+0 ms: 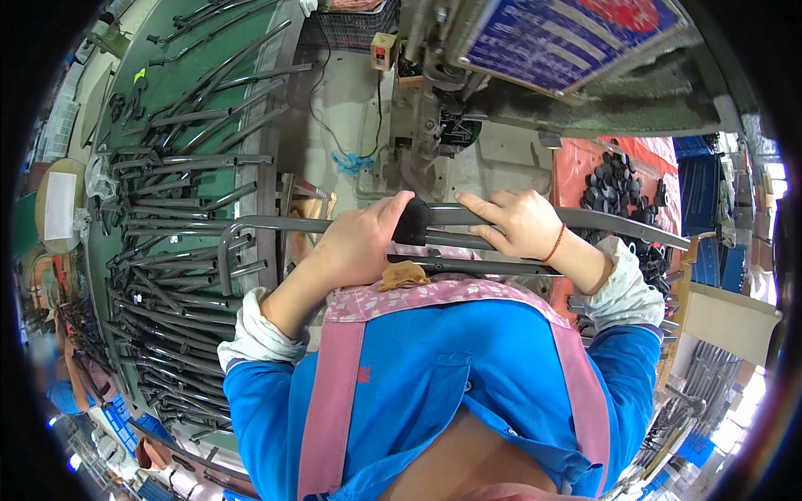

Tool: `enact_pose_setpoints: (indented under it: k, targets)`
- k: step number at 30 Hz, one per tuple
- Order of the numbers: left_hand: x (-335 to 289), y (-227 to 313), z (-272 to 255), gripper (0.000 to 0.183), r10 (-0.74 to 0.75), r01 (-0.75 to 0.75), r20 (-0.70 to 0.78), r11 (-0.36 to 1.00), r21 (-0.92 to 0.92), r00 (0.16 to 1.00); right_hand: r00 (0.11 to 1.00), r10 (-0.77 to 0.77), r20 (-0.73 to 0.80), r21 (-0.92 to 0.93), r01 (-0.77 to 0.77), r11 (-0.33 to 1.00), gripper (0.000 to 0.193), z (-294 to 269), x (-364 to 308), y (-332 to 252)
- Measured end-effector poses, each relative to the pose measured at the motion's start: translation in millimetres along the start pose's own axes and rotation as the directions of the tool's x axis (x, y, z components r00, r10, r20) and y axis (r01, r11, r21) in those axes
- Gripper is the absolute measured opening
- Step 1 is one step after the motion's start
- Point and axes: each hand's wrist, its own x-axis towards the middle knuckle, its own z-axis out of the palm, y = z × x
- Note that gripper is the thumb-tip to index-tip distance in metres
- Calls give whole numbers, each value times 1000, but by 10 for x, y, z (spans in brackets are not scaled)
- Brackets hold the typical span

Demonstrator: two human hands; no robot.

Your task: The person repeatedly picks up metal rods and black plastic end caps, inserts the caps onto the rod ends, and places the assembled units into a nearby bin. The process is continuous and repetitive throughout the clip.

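Note:
A long dark metal tube [601, 220] lies crosswise in front of my body, its left end bent down like a hook. My left hand [361, 238] is closed round it beside a black rounded piece [411, 222] at the middle. My right hand [520, 224] grips the tube to the right of that piece, fingers over its top and side. Below it runs another dark tube [476, 266], near my pink patterned apron [501, 289]. A crumpled brown scrap [403, 274] rests by my left wrist. My palms hide parts of the tube.
Many dark bent tubes [188, 301] cover a green table [209, 100] on the left. Black flat caps [614, 185] lie on a red-orange surface [570, 167] at right. A machine [418, 125] with a blue sign [568, 42] stands ahead. Another person [67, 392] is far left.

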Motion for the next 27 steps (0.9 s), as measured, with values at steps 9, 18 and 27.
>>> enact_pose_setpoints:
  k: [9, 18, 27]
  targets:
    - [181, -169, -55, 16, -185, 152, -123, 960, -234, 975, 997, 62, -36, -4, -62, 998, 51, 89, 90, -54]
    - [488, -121, -77, 12, -177, 124, -240, 968, -220, 954, 994, 101, -52, -33, -103, 994, 51, -50, 86, 99]
    - [971, -137, -334, 22, -205, 167, -252, 972, -165, 946, 976, 212, -57, -40, -214, 976, 50, -382, 180, 271]
